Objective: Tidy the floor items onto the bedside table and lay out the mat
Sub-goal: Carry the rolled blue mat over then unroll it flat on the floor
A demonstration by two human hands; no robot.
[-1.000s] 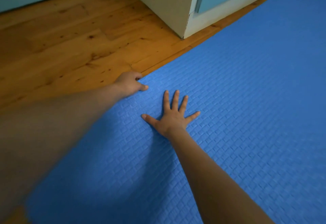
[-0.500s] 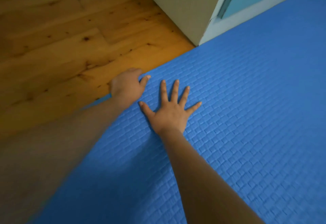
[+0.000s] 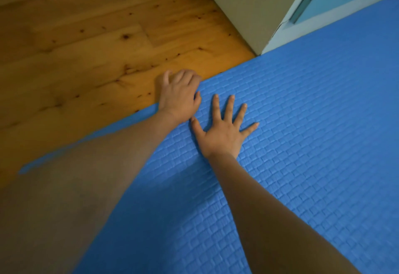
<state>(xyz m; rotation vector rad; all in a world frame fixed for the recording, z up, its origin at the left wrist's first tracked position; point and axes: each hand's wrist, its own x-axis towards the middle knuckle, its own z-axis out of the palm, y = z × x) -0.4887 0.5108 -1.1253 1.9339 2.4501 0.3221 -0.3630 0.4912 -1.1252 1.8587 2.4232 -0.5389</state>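
Blue, with an embossed brick-like weave, the foam mat (image 3: 302, 144) is lying flat across the wooden plank floor (image 3: 86, 47) and filling the right and lower parts of the view. Its long edge is running diagonally from the lower left up toward the corner of a beige cabinet (image 3: 248, 8), and there it is reaching the pale blue baseboard (image 3: 323, 21) that is running along the cabinet's right side.

The right hand (image 3: 222, 133) is lying palm down on the mat, just inside that edge, with its grip fully opened: fingers (image 3: 230, 107) spread wide and flat against the surface, holding nothing. The left hand (image 3: 179, 94) is sitting right at the mat's edge, just beside the right thumb, with its knuckles over the bare planks and its fingers curling down at the border; whether its grip is closing on the edge or only pressing against it I cannot tell, since the fingertips are hidden under the hand. Both bare forearms are reaching in from the bottom of the view, the left one blurred and crossing over the mat's near edge.
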